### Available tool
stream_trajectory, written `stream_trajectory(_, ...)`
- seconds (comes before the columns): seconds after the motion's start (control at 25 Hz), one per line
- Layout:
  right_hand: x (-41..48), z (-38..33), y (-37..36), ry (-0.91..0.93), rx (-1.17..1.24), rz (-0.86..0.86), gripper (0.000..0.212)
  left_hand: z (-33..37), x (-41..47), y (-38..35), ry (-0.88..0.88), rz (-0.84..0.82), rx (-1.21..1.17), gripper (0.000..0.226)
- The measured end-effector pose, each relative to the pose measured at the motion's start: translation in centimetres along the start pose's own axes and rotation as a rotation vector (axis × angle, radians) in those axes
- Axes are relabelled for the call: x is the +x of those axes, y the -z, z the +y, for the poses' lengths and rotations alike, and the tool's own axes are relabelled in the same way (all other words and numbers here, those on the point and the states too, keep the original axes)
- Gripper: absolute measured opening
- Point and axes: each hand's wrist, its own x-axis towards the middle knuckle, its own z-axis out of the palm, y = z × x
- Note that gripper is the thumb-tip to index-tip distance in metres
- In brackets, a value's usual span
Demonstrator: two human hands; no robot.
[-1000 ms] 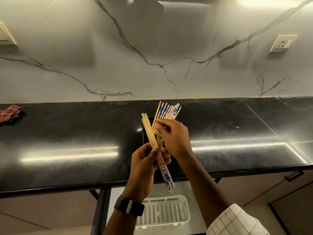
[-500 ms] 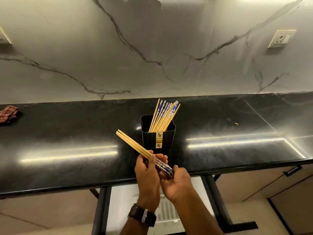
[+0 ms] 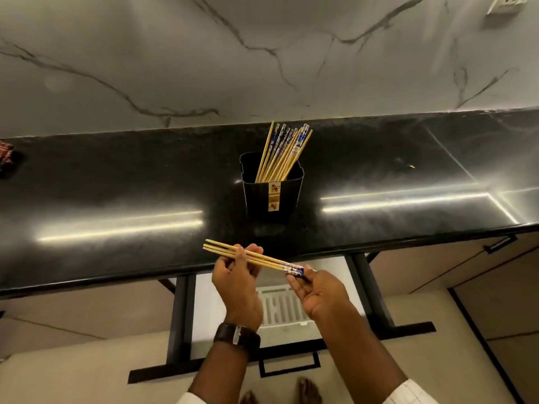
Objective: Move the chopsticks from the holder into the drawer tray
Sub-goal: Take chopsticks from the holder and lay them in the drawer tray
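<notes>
A black square holder (image 3: 272,191) stands on the black counter (image 3: 116,182) with several bamboo chopsticks (image 3: 284,153) leaning to its right side. Nearer to me, a small bundle of chopsticks (image 3: 256,257) lies almost level above the counter's front edge. My left hand (image 3: 237,282) grips its plain wooden middle. My right hand (image 3: 319,293) pinches its blue-patterned end. Below both hands an open drawer (image 3: 213,304) holds a white slotted tray (image 3: 284,312), partly hidden by my hands.
A red checked cloth (image 3: 5,158) lies at the counter's far left. The marble wall behind carries a white socket (image 3: 509,2) at the top right. Black drawer rails (image 3: 376,298) stick out on both sides, and my feet show on the floor.
The bundle has come down from beside the holder to over the open drawer and turned nearly level. My right hand left the holder and took the bundle's patterned end. The camera tilted down.
</notes>
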Motion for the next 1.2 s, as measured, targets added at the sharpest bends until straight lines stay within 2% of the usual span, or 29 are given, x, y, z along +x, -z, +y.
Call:
stream_trajectory(0.08,1.1,-0.7,1.6,0.003,-0.066,0.041,0.011,0.7,1.2,2.0,-0.060,0.039,-0.043,0.030)
stream_trajectory(0.12,1.6,-0.8,2.3,-0.006,-0.096,0.053,0.017,0.8,1.7,2.9,-0.084,0.042,-0.046,0.030)
stream_trajectory(0.24,3.0,0.0,3.4,-0.034,-0.062,0.066,0.029,0.1,2.0,4.6,-0.054,0.073,-0.027,0.024)
stream_trajectory(0.44,5.4,3.1,3.7,-0.065,0.035,0.060,0.031,-3.5,2.6,6.6,0.158,0.343,-0.042,0.012)
stream_trajectory(0.6,8.0,4.0,3.9,-0.072,-0.007,0.172,0.031,-5.5,2.9,7.2,0.473,0.410,-0.070,0.006)
stream_trajectory(0.68,9.3,4.1,3.9,-0.092,0.014,0.223,0.021,-6.7,3.0,6.8,0.548,0.440,-0.048,0.011)
stream_trajectory(0.72,10.1,4.1,3.9,-0.104,0.034,0.254,0.020,-7.2,3.1,6.6,0.564,0.460,-0.053,0.015)
stream_trajectory(0.92,13.3,3.8,3.8,-0.102,-0.066,0.369,0.041,-8.7,5.2,5.9,0.616,0.540,-0.064,0.037)
stream_trajectory(1.08,14.7,3.8,3.3,-0.153,-0.100,0.415,0.030,-9.1,6.6,5.1,0.569,0.579,-0.076,0.037)
stream_trajectory(1.2,15.2,3.9,2.7,-0.160,-0.202,0.388,0.029,-9.4,7.3,4.5,0.531,0.615,-0.014,0.034)
